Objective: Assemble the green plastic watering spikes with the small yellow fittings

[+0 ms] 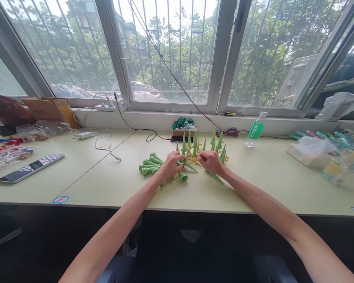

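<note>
My left hand (171,165) is closed around a green plastic plant-watering spike (190,166), whose tapered tip points to the right. Just across from it, my right hand (211,161) has its fingers pinched together beside a pile of small yellow plastic pieces (191,158). Whatever lies between those fingertips is too small to make out. Left of my left hand, several green spikes (149,166) lie in a heap with their wide ends outward. Behind both hands, more green spikes (195,142) stand point up, and another spike (216,177) lies below my right wrist.
Behind the spikes are a dark phone (181,139) on a cable and a small box (184,125). A water bottle (255,131) stands to the right, near a tissue pack (308,151). A larger phone (31,168) and a white cable (107,148) lie left on the table (106,186).
</note>
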The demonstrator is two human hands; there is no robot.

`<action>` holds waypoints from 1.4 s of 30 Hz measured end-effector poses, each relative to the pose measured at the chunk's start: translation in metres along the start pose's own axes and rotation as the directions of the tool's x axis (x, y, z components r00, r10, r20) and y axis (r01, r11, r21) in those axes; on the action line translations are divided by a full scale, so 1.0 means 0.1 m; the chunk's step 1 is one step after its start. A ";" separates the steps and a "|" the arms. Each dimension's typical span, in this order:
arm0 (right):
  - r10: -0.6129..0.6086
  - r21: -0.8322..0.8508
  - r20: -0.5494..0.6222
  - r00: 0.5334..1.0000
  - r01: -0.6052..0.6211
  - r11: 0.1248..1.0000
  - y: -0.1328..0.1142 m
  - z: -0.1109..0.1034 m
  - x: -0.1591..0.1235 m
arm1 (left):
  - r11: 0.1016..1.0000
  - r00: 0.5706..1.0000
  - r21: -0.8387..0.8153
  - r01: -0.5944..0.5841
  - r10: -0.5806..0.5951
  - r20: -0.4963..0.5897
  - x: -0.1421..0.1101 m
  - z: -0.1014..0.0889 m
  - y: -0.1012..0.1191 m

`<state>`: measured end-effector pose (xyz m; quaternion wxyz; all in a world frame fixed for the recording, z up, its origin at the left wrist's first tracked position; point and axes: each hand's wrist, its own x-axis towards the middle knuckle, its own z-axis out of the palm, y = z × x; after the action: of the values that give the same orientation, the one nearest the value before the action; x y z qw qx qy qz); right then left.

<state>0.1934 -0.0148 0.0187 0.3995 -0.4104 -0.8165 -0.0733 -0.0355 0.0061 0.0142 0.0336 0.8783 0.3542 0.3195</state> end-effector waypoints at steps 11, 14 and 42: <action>0.119 0.083 -0.051 0.992 -0.114 0.990 -0.07 0.12 0.01 | 0.999 0.987 -0.028 -0.020 0.015 -0.161 0.01 -0.03 -0.02; 0.191 0.143 -0.077 0.979 -0.178 0.974 -0.05 0.12 0.01 | 0.997 0.984 -0.069 -0.018 0.006 -0.176 0.01 -0.06 0.00; -0.267 -0.051 0.331 0.905 0.299 0.953 -0.26 0.18 -0.03 | 0.716 0.943 -0.675 0.177 -0.320 -0.092 0.06 -0.02 0.06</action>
<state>0.1647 -0.0259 0.0096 0.2255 -0.3135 -0.9165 -0.1040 -0.0299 0.0058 0.0208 0.3473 0.7166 0.3355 0.5032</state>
